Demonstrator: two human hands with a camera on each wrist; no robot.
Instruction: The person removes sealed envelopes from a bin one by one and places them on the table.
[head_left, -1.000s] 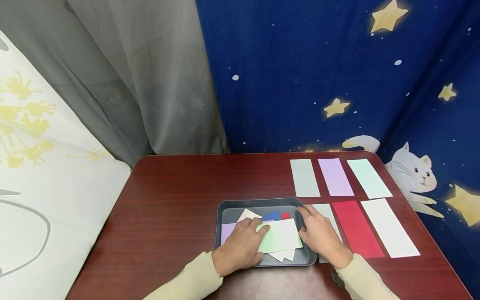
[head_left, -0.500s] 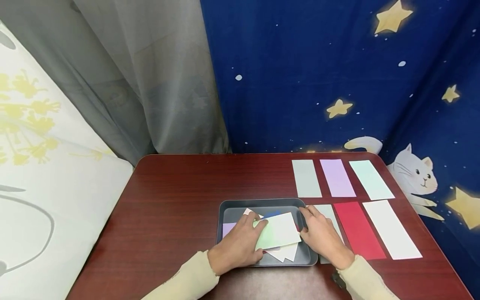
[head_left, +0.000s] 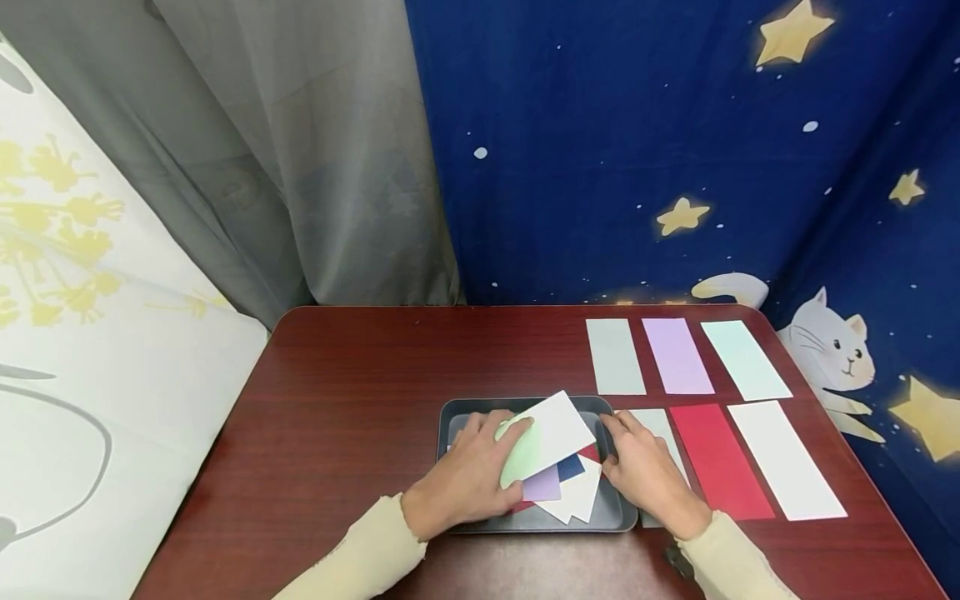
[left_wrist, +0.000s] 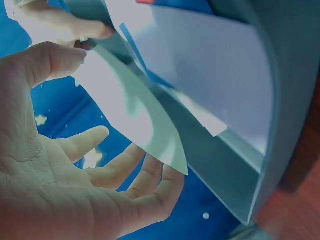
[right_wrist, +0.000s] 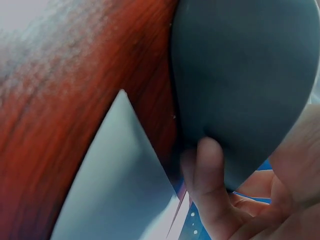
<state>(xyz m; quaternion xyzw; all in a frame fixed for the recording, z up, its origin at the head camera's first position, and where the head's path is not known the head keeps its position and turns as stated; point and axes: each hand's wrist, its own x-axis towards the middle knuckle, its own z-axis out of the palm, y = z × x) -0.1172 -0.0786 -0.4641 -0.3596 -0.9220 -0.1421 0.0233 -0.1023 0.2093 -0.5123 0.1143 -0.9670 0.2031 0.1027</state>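
Pale green card point(head_left: 547, 435) has swung round and tilted up since half a second ago, baring more of lavender card point(head_left: 543, 485) beneath. Left hand point(head_left: 472, 477) grips it, thumb and bent fingers at opposite edges, over dark grey tray point(head_left: 617, 510). Right hand point(head_left: 651, 468) pinches tray's right wall, fingers against outer side.

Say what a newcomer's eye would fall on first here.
Probably the deep blue curtain, with its yellow stars and white cat, across the back and right. Next, the bright red card lying on the right side of the table. Then the pale card in the left grip, held over the dark tray.
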